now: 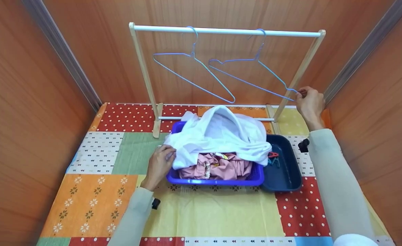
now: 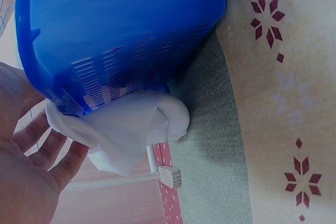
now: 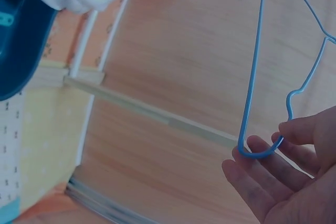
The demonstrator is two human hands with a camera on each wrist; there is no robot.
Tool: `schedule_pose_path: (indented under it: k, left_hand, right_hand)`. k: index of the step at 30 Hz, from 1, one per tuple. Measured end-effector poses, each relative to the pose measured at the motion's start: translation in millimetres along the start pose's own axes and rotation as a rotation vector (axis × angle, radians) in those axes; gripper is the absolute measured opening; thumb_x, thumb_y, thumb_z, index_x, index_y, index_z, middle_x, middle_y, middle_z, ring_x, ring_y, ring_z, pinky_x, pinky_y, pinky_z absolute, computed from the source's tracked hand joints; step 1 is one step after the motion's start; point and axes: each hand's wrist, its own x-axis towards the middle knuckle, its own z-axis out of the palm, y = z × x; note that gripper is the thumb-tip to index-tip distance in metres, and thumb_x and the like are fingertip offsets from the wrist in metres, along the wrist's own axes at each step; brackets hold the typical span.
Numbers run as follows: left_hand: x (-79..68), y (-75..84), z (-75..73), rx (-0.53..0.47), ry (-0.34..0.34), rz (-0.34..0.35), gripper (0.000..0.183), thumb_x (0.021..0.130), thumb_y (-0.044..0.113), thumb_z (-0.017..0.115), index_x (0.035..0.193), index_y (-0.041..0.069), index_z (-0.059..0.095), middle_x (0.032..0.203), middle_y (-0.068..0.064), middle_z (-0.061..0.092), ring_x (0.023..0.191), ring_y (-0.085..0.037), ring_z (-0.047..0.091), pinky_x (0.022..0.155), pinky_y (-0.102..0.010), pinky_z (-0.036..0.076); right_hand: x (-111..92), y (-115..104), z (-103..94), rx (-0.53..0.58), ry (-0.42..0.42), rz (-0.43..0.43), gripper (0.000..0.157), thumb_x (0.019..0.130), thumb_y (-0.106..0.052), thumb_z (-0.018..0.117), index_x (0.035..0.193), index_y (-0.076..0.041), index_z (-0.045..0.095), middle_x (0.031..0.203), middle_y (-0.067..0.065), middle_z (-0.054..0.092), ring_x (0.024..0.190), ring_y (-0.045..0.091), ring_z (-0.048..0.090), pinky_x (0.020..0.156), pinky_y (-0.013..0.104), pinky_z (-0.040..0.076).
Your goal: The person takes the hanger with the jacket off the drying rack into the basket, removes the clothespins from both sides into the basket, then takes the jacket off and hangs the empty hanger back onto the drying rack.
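My left hand (image 1: 160, 164) pinches the left edge of a white garment (image 1: 187, 138) heaped over a blue-purple plastic basket (image 1: 216, 182). In the left wrist view, a fold of this cloth (image 2: 126, 129) hangs over the basket's slotted side, with the fingers at its edge. Pink clothing (image 1: 228, 171) shows in the basket's front half. Up at the right, my right hand (image 1: 310, 104) holds the lower corner of a blue wire hanger (image 1: 240, 60) between thumb and fingers. The hanger's hook is over the rack's bar, and its bent end (image 3: 255, 155) lies across the fingers.
A second blue wire hanger (image 1: 171, 53) hangs bare on the left of the rack's white bar (image 1: 226, 31). Right of the basket stands a dark blue tray (image 1: 288, 181) with a red clothespin (image 1: 273, 154) and teal ones. Wooden panels enclose the patchwork-covered table (image 1: 228, 215).
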Motion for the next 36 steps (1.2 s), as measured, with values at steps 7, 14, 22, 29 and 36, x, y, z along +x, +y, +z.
schedule_pose_path:
  k: [7, 14, 22, 29, 36]
  left_hand:
    - [0.7, -1.7, 0.5, 0.003, 0.009, 0.007, 0.009, 0.089, 0.011, 0.071, 0.095, 0.008, 0.077, 0.100, -0.005, 0.069, 0.098, -0.027, 0.064, 0.085, -0.044, 0.053]
    - [0.5, -2.1, 1.2, -0.001, -0.002, -0.007, 0.009, 0.089, 0.010, 0.070, 0.095, 0.009, 0.076, 0.101, -0.004, 0.069, 0.099, -0.025, 0.064, 0.086, -0.044, 0.053]
    - [1.1, -0.8, 0.5, -0.013, 0.007, -0.008, 0.010, 0.089, 0.012, 0.070, 0.096, 0.008, 0.076, 0.101, -0.005, 0.069, 0.098, -0.026, 0.065, 0.085, -0.044, 0.053]
    - [0.1, 1.9, 0.8, -0.029, -0.002, -0.017, 0.012, 0.090, 0.012, 0.069, 0.099, 0.007, 0.076, 0.104, -0.007, 0.070, 0.101, -0.027, 0.065, 0.088, -0.045, 0.053]
    - [-0.5, 1.8, -4.4, -0.053, 0.024, -0.016, 0.014, 0.091, 0.014, 0.069, 0.100, 0.007, 0.076, 0.105, -0.008, 0.070, 0.101, -0.028, 0.065, 0.088, -0.046, 0.053]
  right_hand:
    - [-5.8, 6.2, -3.6, 0.014, 0.009, 0.011, 0.031, 0.098, -0.022, 0.052, 0.117, -0.002, 0.066, 0.112, 0.022, 0.070, 0.106, 0.038, 0.064, 0.099, 0.054, 0.041]
    - [-21.4, 11.1, -4.6, 0.063, 0.109, -0.003, 0.028, 0.095, -0.023, 0.056, 0.114, -0.006, 0.069, 0.112, 0.017, 0.072, 0.108, 0.035, 0.065, 0.096, 0.052, 0.043]
    - [-50.2, 21.9, 7.4, 0.135, 0.207, -0.054, 0.026, 0.095, -0.021, 0.058, 0.110, -0.005, 0.071, 0.105, 0.017, 0.074, 0.098, 0.033, 0.070, 0.094, 0.050, 0.046]
    - [-79.1, 30.1, 17.1, 0.178, 0.211, -0.105, 0.022, 0.094, -0.016, 0.062, 0.108, -0.002, 0.071, 0.104, 0.018, 0.074, 0.096, 0.034, 0.070, 0.087, 0.048, 0.052]
    - [-104.2, 35.2, 27.4, 0.225, 0.141, -0.146, 0.022, 0.094, -0.017, 0.062, 0.108, -0.003, 0.071, 0.103, 0.015, 0.074, 0.094, 0.030, 0.072, 0.070, 0.001, 0.041]
